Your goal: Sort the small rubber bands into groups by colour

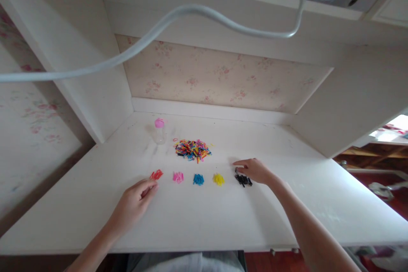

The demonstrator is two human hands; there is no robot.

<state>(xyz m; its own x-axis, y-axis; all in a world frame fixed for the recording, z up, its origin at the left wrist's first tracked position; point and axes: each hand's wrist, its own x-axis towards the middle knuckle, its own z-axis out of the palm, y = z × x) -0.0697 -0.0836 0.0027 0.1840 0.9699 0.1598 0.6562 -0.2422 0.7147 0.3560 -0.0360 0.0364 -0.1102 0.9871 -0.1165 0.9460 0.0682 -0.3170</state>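
Floral wallpaper [207,76] backs the white surface [197,216]. Over the black pile [244,179] I see the right hand [256,170], forefinger extended; the left hand [134,199], fingers curled, meets the red pile [156,174]. I can't tell whether either grips a piece. I'd pinch lightly, avoiding the yellow [218,179], blue [198,179] and pink piles [178,177] between. Behind sits a mixed heap [193,150]; rightward, the surface stretches to the side panel [353,97].

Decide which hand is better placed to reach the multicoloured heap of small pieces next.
Probably the right hand: its extended index finger lies nearer the multicoloured heap, while the left hand is down by the small pile of red pieces.
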